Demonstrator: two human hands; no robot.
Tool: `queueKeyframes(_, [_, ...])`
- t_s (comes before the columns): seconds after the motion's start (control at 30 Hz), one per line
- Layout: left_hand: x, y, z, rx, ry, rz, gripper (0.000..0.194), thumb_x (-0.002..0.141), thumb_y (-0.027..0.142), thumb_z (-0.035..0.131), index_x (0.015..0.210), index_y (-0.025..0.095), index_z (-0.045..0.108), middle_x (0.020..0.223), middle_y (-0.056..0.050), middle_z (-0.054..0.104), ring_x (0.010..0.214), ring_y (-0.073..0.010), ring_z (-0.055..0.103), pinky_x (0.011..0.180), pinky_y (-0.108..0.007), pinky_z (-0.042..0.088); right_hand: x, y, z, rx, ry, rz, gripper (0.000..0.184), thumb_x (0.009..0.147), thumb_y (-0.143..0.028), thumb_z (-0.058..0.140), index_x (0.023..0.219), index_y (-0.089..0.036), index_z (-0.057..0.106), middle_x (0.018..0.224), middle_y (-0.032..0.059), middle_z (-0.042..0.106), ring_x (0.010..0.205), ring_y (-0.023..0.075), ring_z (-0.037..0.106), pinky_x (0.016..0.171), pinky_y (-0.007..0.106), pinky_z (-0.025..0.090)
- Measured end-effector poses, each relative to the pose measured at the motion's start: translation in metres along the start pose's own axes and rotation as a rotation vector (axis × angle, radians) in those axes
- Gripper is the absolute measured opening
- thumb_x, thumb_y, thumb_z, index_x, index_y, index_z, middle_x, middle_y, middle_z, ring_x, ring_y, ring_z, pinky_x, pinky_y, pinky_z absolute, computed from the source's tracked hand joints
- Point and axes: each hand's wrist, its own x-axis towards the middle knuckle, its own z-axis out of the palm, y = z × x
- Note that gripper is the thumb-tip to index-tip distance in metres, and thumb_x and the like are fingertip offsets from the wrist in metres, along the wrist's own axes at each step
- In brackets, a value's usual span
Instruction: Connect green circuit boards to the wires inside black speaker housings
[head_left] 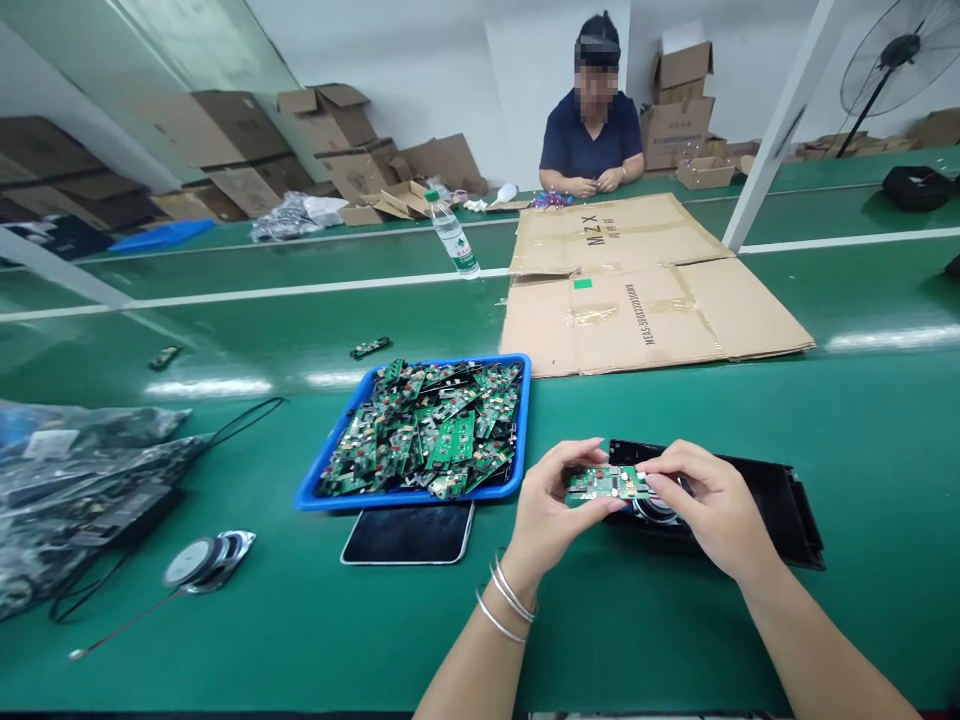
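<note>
A small green circuit board [604,482] is held level between my two hands. My left hand [551,495] grips its left end, thumb in front and fingers behind. At the board's right end, the fingers of my right hand [697,495] pinch by a white connector [643,478]; whether they hold a plug or the board itself I cannot tell. Below and behind lies an open black plastic housing [772,500]. A round speaker [656,512] shows in it, partly hidden by the board and my right hand.
A blue tray [526,420] heaped with circuit boards stands left of my hands, a phone [409,533] at its front edge. Farther left are a loose speaker [199,562] with a wire and plastic bags [67,510]. Flattened cardboard [637,290], a water bottle [454,238] and a seated person [592,140] are beyond.
</note>
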Motion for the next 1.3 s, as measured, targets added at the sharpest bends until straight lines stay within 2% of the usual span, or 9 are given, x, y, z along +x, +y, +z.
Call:
queueKeyframes(0.2, [0.001, -0.002, 0.001, -0.107, 0.08, -0.04, 0.051, 0.055, 0.022, 0.083, 0.101, 0.021, 0.06, 0.082, -0.002, 0.067, 0.079, -0.0159, 0.062, 0.072, -0.024, 0.05, -0.002, -0.002, 0.008, -0.067, 0.054, -0.077, 0.013, 0.087, -0.027, 0.057, 0.084, -0.022, 0.067, 0.074, 0.0017, 0.059, 0.066, 0.0134, 0.054, 0.059, 0.024, 0.046])
queueKeyframes(0.33, [0.003, -0.006, 0.005, -0.412, 0.132, -0.14, 0.056, 0.054, 0.033, 0.084, 0.098, 0.022, 0.051, 0.082, -0.003, 0.069, 0.083, -0.0238, 0.067, 0.074, -0.034, 0.054, -0.005, -0.002, 0.014, -0.158, 0.135, -0.175, 0.014, 0.089, -0.024, 0.052, 0.086, -0.02, 0.066, 0.076, 0.0027, 0.058, 0.065, 0.0132, 0.055, 0.057, 0.024, 0.046])
queueKeyframes(0.43, [0.003, -0.006, 0.008, -0.525, 0.161, -0.142, 0.05, 0.055, 0.036, 0.083, 0.094, 0.022, 0.053, 0.086, -0.002, 0.07, 0.078, -0.0235, 0.069, 0.071, -0.035, 0.056, -0.007, 0.0, 0.018, -0.21, 0.192, -0.229, 0.015, 0.09, -0.02, 0.049, 0.089, -0.019, 0.064, 0.079, 0.0035, 0.058, 0.066, 0.0132, 0.055, 0.056, 0.024, 0.046])
queueKeyframes(0.6, [-0.005, -0.003, 0.013, -0.302, 0.116, 0.024, 0.05, 0.059, 0.019, 0.082, 0.105, 0.024, 0.063, 0.095, -0.005, 0.07, 0.084, -0.0208, 0.068, 0.077, -0.032, 0.056, -0.01, 0.001, 0.024, -0.23, 0.199, -0.291, 0.014, 0.091, -0.018, 0.048, 0.092, -0.019, 0.062, 0.081, 0.0046, 0.059, 0.072, 0.0148, 0.057, 0.062, 0.027, 0.047])
queueKeyframes(0.7, [-0.009, -0.003, 0.015, -0.183, 0.065, 0.061, 0.054, 0.06, 0.019, 0.081, 0.111, 0.025, 0.063, 0.098, -0.007, 0.07, 0.09, -0.0225, 0.066, 0.082, -0.036, 0.055, -0.011, 0.001, 0.026, -0.221, 0.164, -0.279, 0.015, 0.092, -0.019, 0.046, 0.093, -0.018, 0.062, 0.081, 0.0055, 0.059, 0.074, 0.016, 0.057, 0.064, 0.029, 0.047])
queueKeyframes(0.87, [-0.008, -0.007, 0.016, -0.117, 0.025, 0.184, 0.046, 0.063, 0.02, 0.079, 0.106, 0.029, 0.066, 0.1, -0.006, 0.07, 0.094, -0.024, 0.064, 0.083, -0.041, 0.054, -0.011, -0.001, 0.026, -0.211, 0.157, -0.245, 0.017, 0.093, -0.021, 0.045, 0.09, -0.018, 0.061, 0.078, 0.0049, 0.059, 0.072, 0.0156, 0.055, 0.063, 0.029, 0.045])
queueKeyframes(0.97, [-0.007, -0.009, 0.014, -0.087, -0.009, 0.201, 0.05, 0.064, 0.017, 0.078, 0.11, 0.032, 0.063, 0.104, -0.005, 0.069, 0.095, -0.0256, 0.065, 0.084, -0.044, 0.054, -0.011, -0.001, 0.027, -0.24, 0.15, -0.244, 0.017, 0.093, -0.021, 0.045, 0.089, -0.018, 0.061, 0.077, 0.0047, 0.059, 0.071, 0.0156, 0.054, 0.064, 0.03, 0.044])
queueKeyframes(1.13, [-0.009, -0.009, 0.012, 0.063, -0.064, 0.209, 0.055, 0.064, 0.013, 0.077, 0.113, 0.032, 0.062, 0.107, -0.004, 0.067, 0.094, -0.0242, 0.065, 0.083, -0.038, 0.055, -0.013, -0.001, 0.029, -0.334, 0.175, -0.295, 0.017, 0.092, -0.014, 0.044, 0.084, -0.017, 0.059, 0.074, 0.0043, 0.058, 0.068, 0.0153, 0.053, 0.061, 0.029, 0.04])
queueKeyframes(1.3, [-0.009, -0.01, 0.013, -0.002, -0.058, 0.161, 0.048, 0.064, 0.017, 0.078, 0.108, 0.029, 0.065, 0.105, -0.005, 0.068, 0.093, -0.0255, 0.066, 0.082, -0.039, 0.056, -0.014, -0.003, 0.03, -0.3, 0.195, -0.279, 0.019, 0.091, -0.012, 0.044, 0.082, -0.016, 0.06, 0.071, 0.0037, 0.056, 0.065, 0.0148, 0.051, 0.059, 0.028, 0.04])
